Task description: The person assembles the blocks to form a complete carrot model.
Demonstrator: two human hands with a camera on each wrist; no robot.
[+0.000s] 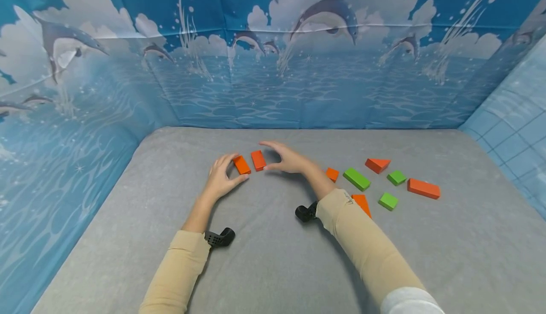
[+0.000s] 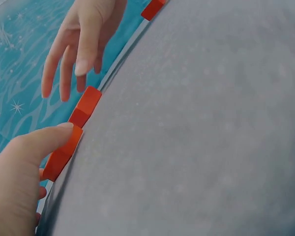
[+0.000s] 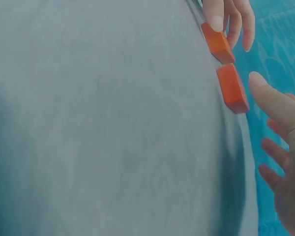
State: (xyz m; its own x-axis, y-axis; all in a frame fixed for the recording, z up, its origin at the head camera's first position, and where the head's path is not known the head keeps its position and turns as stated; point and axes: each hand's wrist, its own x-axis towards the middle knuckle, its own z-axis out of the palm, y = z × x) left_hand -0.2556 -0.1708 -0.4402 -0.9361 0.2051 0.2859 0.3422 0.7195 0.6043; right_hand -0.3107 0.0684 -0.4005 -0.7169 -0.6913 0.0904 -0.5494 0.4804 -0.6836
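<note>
On the grey cloth, my left hand (image 1: 219,176) pinches an orange rectangular block (image 1: 241,165) between thumb and fingers. The left wrist view shows the thumb against that block (image 2: 63,155), with the fingertips partly hidden behind it. A second orange block (image 1: 258,160) lies just to its right, its near end close to the first one. Beside this second block (image 3: 232,89) my right hand (image 1: 287,158) is spread, thumb and fingers apart. In the right wrist view a gap separates the right thumb from the block.
Right of the right forearm lie a small orange block (image 1: 332,174), a long green block (image 1: 357,179), an orange triangular block (image 1: 377,165), two small green blocks (image 1: 396,177) (image 1: 388,201), a long orange block (image 1: 423,188) and a partly covered orange piece (image 1: 361,205). A dolphin-print curtain (image 1: 273,91) stands behind.
</note>
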